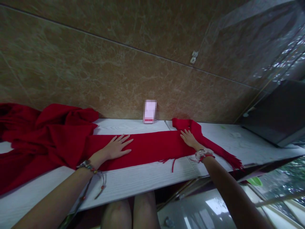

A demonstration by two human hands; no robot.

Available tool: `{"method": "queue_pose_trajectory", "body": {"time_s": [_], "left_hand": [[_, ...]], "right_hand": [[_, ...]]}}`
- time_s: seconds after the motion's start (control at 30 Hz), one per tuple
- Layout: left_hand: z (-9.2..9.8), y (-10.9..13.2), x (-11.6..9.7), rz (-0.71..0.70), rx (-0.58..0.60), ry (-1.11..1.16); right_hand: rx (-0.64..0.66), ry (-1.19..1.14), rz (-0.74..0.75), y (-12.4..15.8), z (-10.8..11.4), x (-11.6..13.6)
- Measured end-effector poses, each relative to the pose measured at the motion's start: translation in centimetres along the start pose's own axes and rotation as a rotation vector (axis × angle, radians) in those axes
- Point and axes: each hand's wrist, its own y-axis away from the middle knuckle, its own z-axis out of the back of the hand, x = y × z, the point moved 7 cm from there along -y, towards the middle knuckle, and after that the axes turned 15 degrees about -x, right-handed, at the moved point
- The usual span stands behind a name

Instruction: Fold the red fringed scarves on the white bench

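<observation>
A long red scarf [152,146] with fringe lies along a narrow white wooden surface, its middle stretch spread flat. My left hand [116,148] rests palm down on the flat part, fingers spread. Farther right, my right hand [189,140] also presses flat on the cloth, fingers stretched out. Beyond that hand the scarf bunches and trails off toward a fringed end [234,160]. Loose, crumpled red cloth [47,133] is heaped at the left; whether it is all one piece with the scarf I cannot tell.
A pixelated pink phone-like object [150,111] leans upright against the brown marbled wall [107,70]. The white tabletop [143,178] runs below it. A dark box-shaped appliance [274,111] stands at the right end. Small white hooks [193,57] are on the wall.
</observation>
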Motion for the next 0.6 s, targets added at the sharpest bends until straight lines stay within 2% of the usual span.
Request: {"method": "queue_pose_trajectory", "body": {"time_s": [0.07, 0.13, 0.2, 0.27, 0.33, 0.5, 0.57, 0.6], "left_hand": [[-0.1, 0.0, 0.1, -0.01, 0.012, -0.011], [-0.2, 0.1, 0.4, -0.02, 0.026, -0.018], [-0.3, 0.3, 0.9, -0.015, 0.041, -0.015], [-0.4, 0.4, 1.3, -0.01, 0.053, -0.004], [-0.5, 0.4, 1.5, -0.016, 0.055, 0.002], [-0.4, 0.4, 1.3, 0.001, 0.075, -0.012], [-0.3, 0.4, 1.2, 0.017, 0.076, -0.006], [-0.2, 0.4, 1.2, 0.021, 0.073, 0.003]], "right_hand": [[-0.041, -0.026, -0.031, 0.2, 0.6, 1.1], [-0.036, -0.098, 0.007, 0.8, 0.8, 3.6], [0.055, -0.179, 0.107, 1.8, 0.5, 6.4], [0.122, -0.201, 0.137, 2.9, 0.2, 7.6], [0.132, -0.169, 0.097, 3.7, 0.1, 6.5], [0.068, -0.017, -0.139, 5.3, 0.5, -0.6], [0.032, 0.008, -0.216, 5.5, 1.0, -1.8], [-0.002, 0.001, -0.232, 5.4, 1.4, -1.5]]}}
